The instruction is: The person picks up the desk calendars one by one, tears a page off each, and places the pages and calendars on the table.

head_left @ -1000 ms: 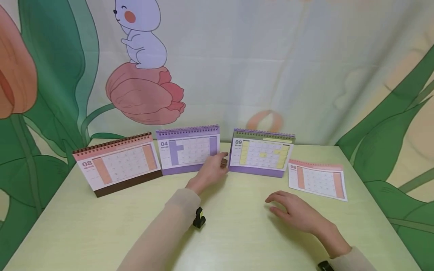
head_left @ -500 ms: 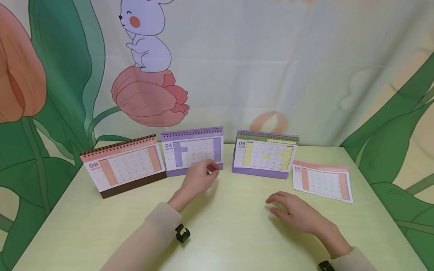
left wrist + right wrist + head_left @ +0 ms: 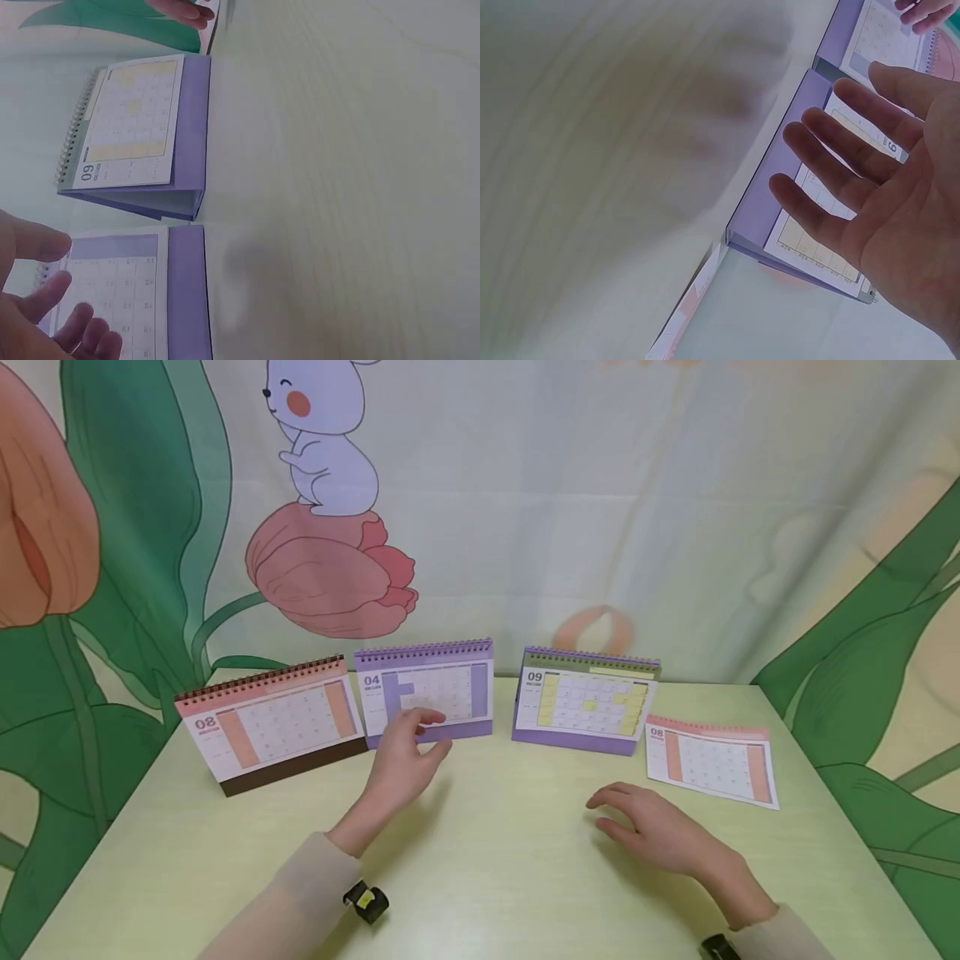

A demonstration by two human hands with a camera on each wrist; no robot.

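Left of the 09 calendar [image 3: 583, 702], the purple 04 calendar [image 3: 435, 681] stands on the bench [image 3: 510, 860]. Your left hand [image 3: 401, 764] is front-left of the 09 calendar, your right hand [image 3: 663, 831] in front of it, both relaxed and empty. The 04 calendar should be light, its pages [image 3: 453, 689] bendable, its base [image 3: 476, 729] stiff; pinch that base, sparing the coil [image 3: 423, 651].

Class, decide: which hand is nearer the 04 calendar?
Left: the left hand is just in front of the 04 calendar; the right hand is farther off, to its right.
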